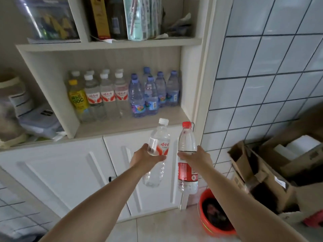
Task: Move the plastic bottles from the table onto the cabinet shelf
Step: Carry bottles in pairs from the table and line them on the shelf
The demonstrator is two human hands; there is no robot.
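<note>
My left hand (146, 157) grips a clear white-capped bottle (158, 138) with a red and white label, tilted a little to the right. My right hand (198, 158) grips a clear red-capped bottle (186, 137) with a red label, held upright. Both bottles hang in front of the cabinet's white doors, just below the open shelf (122, 127). On that shelf stand a yellow drink bottle (77, 96), several white-capped bottles (107, 96) and several blue-capped bottles (152, 95), filling its back and left.
The upper shelf (111, 44) holds boxes and packets. A tiled wall (262, 75) lies to the right. Open cardboard boxes (262, 172) and a red bucket (215, 215) sit on the floor at lower right. Stacked containers (35, 117) rest left of the cabinet.
</note>
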